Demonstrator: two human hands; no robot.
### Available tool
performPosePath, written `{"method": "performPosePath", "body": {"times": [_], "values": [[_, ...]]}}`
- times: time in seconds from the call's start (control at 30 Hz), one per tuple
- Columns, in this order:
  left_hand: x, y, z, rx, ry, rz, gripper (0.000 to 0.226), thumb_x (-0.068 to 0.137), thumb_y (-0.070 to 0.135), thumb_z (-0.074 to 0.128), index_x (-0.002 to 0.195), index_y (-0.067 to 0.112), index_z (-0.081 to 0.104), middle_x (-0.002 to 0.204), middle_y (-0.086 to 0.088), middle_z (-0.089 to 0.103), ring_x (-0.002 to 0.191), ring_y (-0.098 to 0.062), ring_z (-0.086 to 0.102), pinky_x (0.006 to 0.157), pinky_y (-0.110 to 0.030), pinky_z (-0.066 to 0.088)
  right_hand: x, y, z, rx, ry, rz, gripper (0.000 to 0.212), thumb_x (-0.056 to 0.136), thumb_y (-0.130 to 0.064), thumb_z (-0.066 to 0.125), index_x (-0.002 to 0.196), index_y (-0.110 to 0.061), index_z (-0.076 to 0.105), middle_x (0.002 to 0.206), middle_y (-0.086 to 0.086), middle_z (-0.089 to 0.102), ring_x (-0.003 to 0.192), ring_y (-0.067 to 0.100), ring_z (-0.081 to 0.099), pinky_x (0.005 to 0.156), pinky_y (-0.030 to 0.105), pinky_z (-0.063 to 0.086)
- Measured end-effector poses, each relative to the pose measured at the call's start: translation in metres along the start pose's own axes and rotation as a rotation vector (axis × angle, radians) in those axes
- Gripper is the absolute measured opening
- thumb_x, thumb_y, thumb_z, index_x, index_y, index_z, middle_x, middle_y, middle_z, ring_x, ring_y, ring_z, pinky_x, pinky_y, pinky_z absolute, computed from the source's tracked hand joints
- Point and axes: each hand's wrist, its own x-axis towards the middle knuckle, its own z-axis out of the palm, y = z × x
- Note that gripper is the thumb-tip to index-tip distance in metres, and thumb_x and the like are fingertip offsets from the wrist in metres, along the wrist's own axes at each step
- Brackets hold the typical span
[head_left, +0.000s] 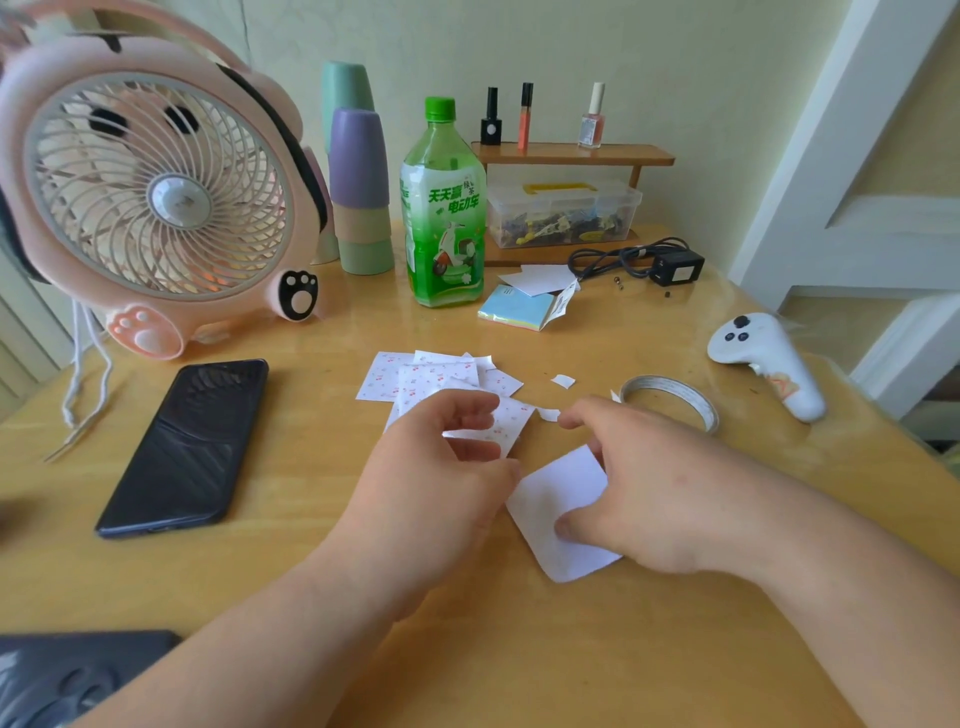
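On the light wooden surface (291, 571), the left hand (447, 457) is curled, its fingers and thumb pinching a small piece of white paper printed with tiny red cherries (511, 421). It holds the piece just above the surface, at the near edge of a loose pile of similar cherry-print paper pieces (431, 376), and the piece shows through the gaps between the fingers.

The right hand (639, 483) lies over a plain white paper card with rounded corners (561, 499) that rests on the surface just beside the left hand. Its thumb presses on the card's near part, and the relaxed fingers cover the card's right side. The index finger stretches forward, its tip just beside a tiny white paper scrap (548, 414). A second tiny white scrap (562, 381) lies a little farther back.

A roll of white double-sided tape (670, 402) lies flat just beyond the right hand, with a white handheld controller (763, 358) to its right. A black smartphone (187, 447) lies screen up, well to the left of the hands. Behind it stands a pink desk fan with paw-shaped feet (156, 197).

At the back of the surface are:
- a stack of upturned pastel plastic cups (361, 192)
- a green plastic tea bottle (444, 208)
- a pad of coloured sticky notes (519, 309)
- a black power adapter with its coiled cord (675, 267)
- a clear plastic box of small parts (563, 213), set under a small wooden shelf (571, 154) with three nail polish bottles on top
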Motion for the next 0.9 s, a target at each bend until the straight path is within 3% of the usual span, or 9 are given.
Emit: {"method": "performPosePath", "body": {"times": [0.1, 0.23, 0.3, 0.43, 0.53, 0.6, 0.7, 0.8, 0.9], "values": [[0.001, 0.001, -0.001, 0.067, 0.018, 0.046, 0.043, 0.084, 0.016, 0.076, 0.115, 0.042, 0.062, 0.109, 0.024, 0.064, 0.090, 0.013, 0.062, 0.056, -0.007, 0.047, 0.004, 0.003, 0.003, 0.038, -0.014, -0.007, 0.077, 0.081, -0.034, 0.075, 0.142, -0.048, 0.031, 0.089, -0.014, 0.052, 0.067, 0.013, 0.065, 0.057, 0.034, 0.053], [0.004, -0.002, -0.004, 0.074, 0.001, 0.062, 0.047, 0.084, 0.011, 0.077, 0.115, 0.042, 0.062, 0.109, 0.022, 0.065, 0.084, 0.009, 0.066, 0.053, -0.007, 0.047, 0.014, 0.012, 0.007, 0.261, 0.043, -0.162, 0.065, 0.085, -0.019, 0.073, 0.130, -0.052, 0.040, 0.067, -0.010, 0.052, 0.050, 0.010, 0.047, 0.046, 0.025, 0.042], [0.006, -0.004, -0.006, 0.068, -0.016, 0.053, 0.048, 0.083, 0.009, 0.077, 0.114, 0.042, 0.063, 0.107, 0.022, 0.067, 0.078, 0.003, 0.069, 0.052, -0.010, 0.048, 0.016, 0.014, 0.002, 0.407, 0.043, -0.233, 0.064, 0.085, -0.014, 0.075, 0.128, -0.050, 0.044, 0.065, -0.014, 0.060, 0.054, 0.014, 0.051, 0.051, 0.026, 0.044], [0.007, -0.004, -0.006, -0.028, -0.074, 0.007, 0.049, 0.071, 0.010, 0.086, 0.111, 0.032, 0.070, 0.112, 0.015, 0.071, 0.083, -0.016, 0.074, 0.081, -0.037, 0.062, 0.025, 0.021, -0.002, 0.706, 0.184, -0.254, 0.064, 0.069, -0.024, 0.086, 0.121, -0.047, 0.057, 0.099, 0.001, 0.074, 0.092, 0.023, 0.071, 0.087, 0.041, 0.055], [0.009, -0.004, -0.006, -0.198, -0.127, -0.013, 0.051, 0.061, 0.013, 0.082, 0.111, 0.020, 0.073, 0.114, 0.003, 0.074, 0.089, -0.028, 0.076, 0.097, -0.055, 0.056, 0.032, 0.022, 0.003, 0.989, 0.241, -0.242, 0.059, 0.067, -0.015, 0.082, 0.120, -0.032, 0.062, 0.093, 0.018, 0.075, 0.092, 0.042, 0.070, 0.088, 0.054, 0.053], [0.009, -0.005, -0.005, -0.281, -0.174, -0.013, 0.049, 0.063, 0.008, 0.080, 0.111, 0.017, 0.074, 0.113, 0.000, 0.076, 0.092, -0.030, 0.076, 0.101, -0.055, 0.053, 0.032, 0.018, 0.007, 1.119, 0.230, -0.225, 0.052, 0.077, 0.000, 0.081, 0.119, -0.023, 0.061, 0.094, 0.019, 0.077, 0.091, 0.045, 0.070, 0.081, 0.049, 0.054], [0.007, -0.006, -0.003, -0.364, -0.204, -0.001, 0.052, 0.065, 0.006, 0.079, 0.115, 0.014, 0.072, 0.112, -0.004, 0.076, 0.099, -0.031, 0.075, 0.098, -0.050, 0.054, 0.030, 0.012, 0.014, 1.147, 0.232, -0.235, 0.041, 0.086, 0.007, 0.070, 0.118, -0.018, 0.059, 0.092, 0.014, 0.078, 0.083, 0.032, 0.072, 0.075, 0.042, 0.054], [0.010, -0.007, -0.003, -0.474, -0.069, 0.020, 0.050, 0.064, 0.011, 0.079, 0.113, 0.016, 0.072, 0.105, 0.002, 0.075, 0.088, -0.023, 0.074, 0.075, -0.034, 0.054, 0.025, 0.010, 0.015, 1.024, 0.230, -0.296, 0.047, 0.080, -0.007, 0.075, 0.120, -0.023, 0.058, 0.093, 0.016, 0.077, 0.088, 0.042, 0.070, 0.078, 0.056, 0.054], [0.014, -0.008, -0.006, -0.451, 0.026, 0.033, 0.044, 0.062, 0.012, 0.080, 0.105, 0.020, 0.074, 0.105, 0.003, 0.072, 0.088, -0.025, 0.072, 0.074, -0.035, 0.053, 0.022, 0.008, 0.013, 1.006, 0.213, -0.311, 0.052, 0.073, -0.016, 0.068, 0.122, -0.026, 0.056, 0.092, 0.012, 0.077, 0.091, 0.043, 0.069, 0.079, 0.056, 0.055]]}}
